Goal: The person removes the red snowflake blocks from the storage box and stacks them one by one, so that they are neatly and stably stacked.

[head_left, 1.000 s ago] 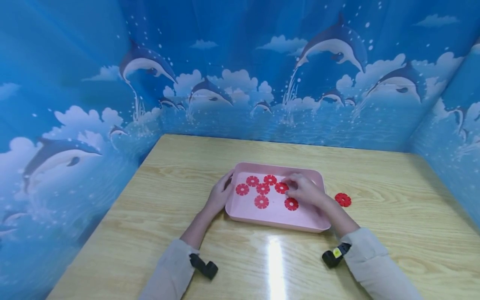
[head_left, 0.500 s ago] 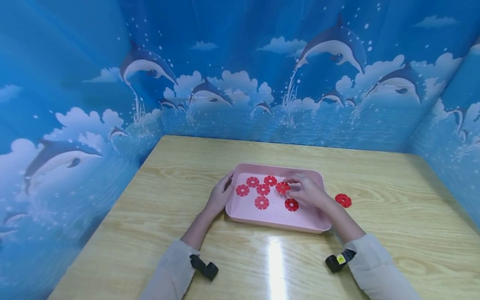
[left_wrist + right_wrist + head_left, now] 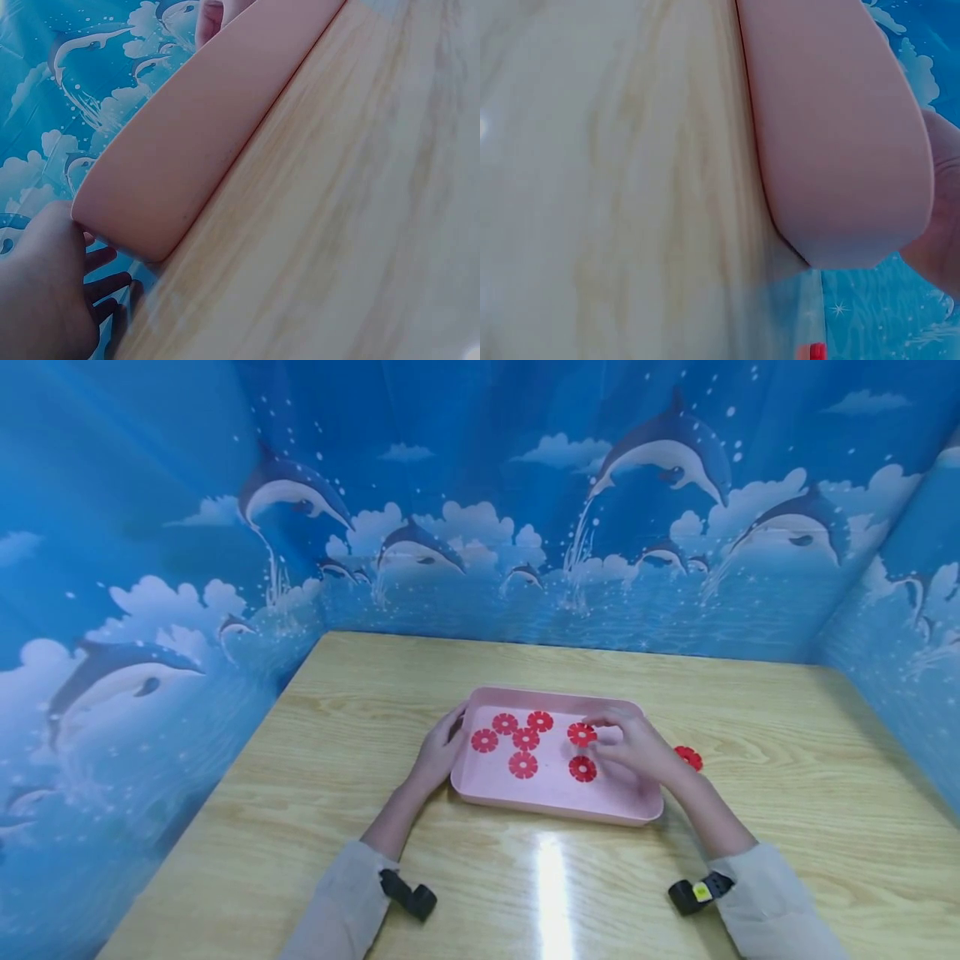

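A shallow pink tray [image 3: 551,797] rests on the table, with several red notched discs with centre holes lying flat inside. At the tray's left side is my left hand [image 3: 437,752], its thumb at the rim and its fingers against the outside of the wall. My right hand [image 3: 633,747] is over the tray's right half and pinches one red disc [image 3: 573,735] between thumb and forefinger. Just in front of it lies another red disc [image 3: 575,770]. The left wrist view shows my left fingers [image 3: 107,287] beside the tray's end; the right wrist view has the held disc hidden behind the tray wall.
On the wooden table [image 3: 337,710], right of the tray, sits a loose red disc [image 3: 690,757], partly hidden by my right wrist. Blue dolphin-printed sheets [image 3: 465,602] rise behind the table and along both sides.
My right hand has moved right with the pinched disc, away from the group of discs on the left. My right forearm now covers part of the loose disc outside. The left hand stays put.
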Demonstrator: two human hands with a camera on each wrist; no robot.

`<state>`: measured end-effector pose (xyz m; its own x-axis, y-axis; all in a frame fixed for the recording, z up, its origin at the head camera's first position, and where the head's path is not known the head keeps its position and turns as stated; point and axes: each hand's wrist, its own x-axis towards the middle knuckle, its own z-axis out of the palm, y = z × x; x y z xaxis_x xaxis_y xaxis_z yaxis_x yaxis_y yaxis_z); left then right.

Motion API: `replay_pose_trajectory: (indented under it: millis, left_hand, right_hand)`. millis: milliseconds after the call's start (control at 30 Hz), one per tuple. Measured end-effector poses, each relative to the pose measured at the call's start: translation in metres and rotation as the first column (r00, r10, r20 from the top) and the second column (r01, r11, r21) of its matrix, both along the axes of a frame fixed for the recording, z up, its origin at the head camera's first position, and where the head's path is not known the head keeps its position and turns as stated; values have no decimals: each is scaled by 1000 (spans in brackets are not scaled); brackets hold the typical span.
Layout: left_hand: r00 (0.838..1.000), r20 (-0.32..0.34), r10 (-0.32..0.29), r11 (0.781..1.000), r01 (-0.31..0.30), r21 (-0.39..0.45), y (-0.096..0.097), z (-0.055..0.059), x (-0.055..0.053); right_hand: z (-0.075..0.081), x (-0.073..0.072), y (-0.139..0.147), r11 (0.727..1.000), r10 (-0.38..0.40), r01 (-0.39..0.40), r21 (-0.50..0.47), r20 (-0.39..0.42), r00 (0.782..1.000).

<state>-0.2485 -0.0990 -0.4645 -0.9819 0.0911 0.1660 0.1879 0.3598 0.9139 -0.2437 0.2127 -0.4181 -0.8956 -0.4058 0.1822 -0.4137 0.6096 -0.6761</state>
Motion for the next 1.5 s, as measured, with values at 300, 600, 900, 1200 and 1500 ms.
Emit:
replay_pose_trajectory:
  millis: [300,600,900,1200,1500]
  left_hand:
    - [1000,-9,-3,1000,3,5,0,-1,0]
    - [1000,-7,-7,1000,7,2,-1,1,1]
    - [999,-35,-12,1000,12,-5,-1,2,2]
    - [997,-64,-33,999,35,34,-1,-1,1]
    - [998,-58,-24,999,26,38,0,-2,0]
  right_hand:
    - [4,11,21,998,-55,56,30,-44,998]
    - [12,24,45,993,-105,109,42,-81,991]
    - [16,36,65,983,-163,172,59,-125,979]
    - [17,46,82,975,-212,219,43,-139,967]
    - [13,51,97,963,-264,269,18,-136,955]
